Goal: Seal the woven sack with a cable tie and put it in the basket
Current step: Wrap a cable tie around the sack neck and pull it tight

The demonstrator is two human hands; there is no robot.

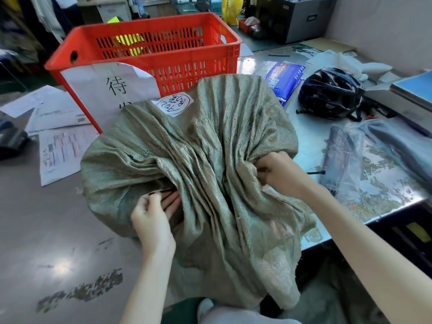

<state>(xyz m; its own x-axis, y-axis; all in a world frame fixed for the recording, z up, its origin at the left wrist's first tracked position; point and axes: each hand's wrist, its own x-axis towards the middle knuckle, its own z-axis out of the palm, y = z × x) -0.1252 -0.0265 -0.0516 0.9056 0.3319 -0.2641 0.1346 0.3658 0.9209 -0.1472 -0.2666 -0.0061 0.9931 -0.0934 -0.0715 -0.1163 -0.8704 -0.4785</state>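
One woven sack [201, 164], left hand [152, 220] and right hand [278, 174] both clutching its cloth; one red basket [149, 43] behind.

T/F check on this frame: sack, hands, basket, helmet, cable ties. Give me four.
1. Both hands grip the woven sack: left hand, right hand. True.
2. The sack is already inside the red basket. False: it sits in front of the basket.
3. A dark bicycle helmet lies on the table to the right of the sack. True.
4. A cable tie is cinched around the sack's mouth. False: none is visible on it; the mouth is only bunched.
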